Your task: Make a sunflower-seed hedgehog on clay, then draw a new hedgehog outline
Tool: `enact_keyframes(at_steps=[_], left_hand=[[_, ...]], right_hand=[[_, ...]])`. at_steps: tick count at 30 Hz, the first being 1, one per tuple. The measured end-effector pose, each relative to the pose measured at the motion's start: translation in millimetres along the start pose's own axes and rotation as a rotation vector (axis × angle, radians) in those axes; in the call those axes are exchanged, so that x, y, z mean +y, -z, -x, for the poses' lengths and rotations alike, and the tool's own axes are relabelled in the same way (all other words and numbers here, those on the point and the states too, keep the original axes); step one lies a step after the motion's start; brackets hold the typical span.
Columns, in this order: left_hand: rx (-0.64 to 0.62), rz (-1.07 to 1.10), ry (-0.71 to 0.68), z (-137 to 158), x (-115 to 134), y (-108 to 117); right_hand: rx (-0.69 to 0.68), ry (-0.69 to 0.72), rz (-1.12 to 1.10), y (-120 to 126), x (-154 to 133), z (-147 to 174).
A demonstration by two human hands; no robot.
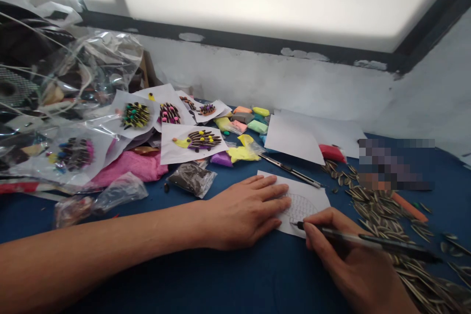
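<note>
On the blue tabletop lies a small white sheet of paper (312,196) with a pen drawing on it, a rounded outline filled with short marks. My left hand (243,211) rests flat on the sheet's left side, fingers stretched out, covering part of it. A black pen (342,236) is pinched in my right hand (353,255), its tip at the lower edge of the drawing. Just beyond the sheet lies a slim utility knife (290,169). Sunflower seeds (379,211) are heaped beside and under my right forearm.
Finished hedgehog pictures made with seeds and clay, one on a white card (172,154), lie at the back left. Coloured clay packets (243,117), a grey clay bag (193,179) and blank paper (294,135) sit near the wall. Plastic bags (99,64) crowd the left.
</note>
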State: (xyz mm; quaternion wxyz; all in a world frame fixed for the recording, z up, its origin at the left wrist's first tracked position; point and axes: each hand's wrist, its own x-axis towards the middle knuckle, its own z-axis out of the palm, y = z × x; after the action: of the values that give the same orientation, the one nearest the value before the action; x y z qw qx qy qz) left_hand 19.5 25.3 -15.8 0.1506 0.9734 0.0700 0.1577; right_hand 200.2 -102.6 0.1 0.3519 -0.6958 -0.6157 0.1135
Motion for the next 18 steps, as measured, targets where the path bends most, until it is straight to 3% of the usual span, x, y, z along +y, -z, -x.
enact_keyframes(at_steps=[18], left_hand=[[0.004,-0.008,-0.006,-0.1,-0.5,-0.4]], right_hand=[[0.009,-0.019,-0.002,-1.7,-0.7,1.7]])
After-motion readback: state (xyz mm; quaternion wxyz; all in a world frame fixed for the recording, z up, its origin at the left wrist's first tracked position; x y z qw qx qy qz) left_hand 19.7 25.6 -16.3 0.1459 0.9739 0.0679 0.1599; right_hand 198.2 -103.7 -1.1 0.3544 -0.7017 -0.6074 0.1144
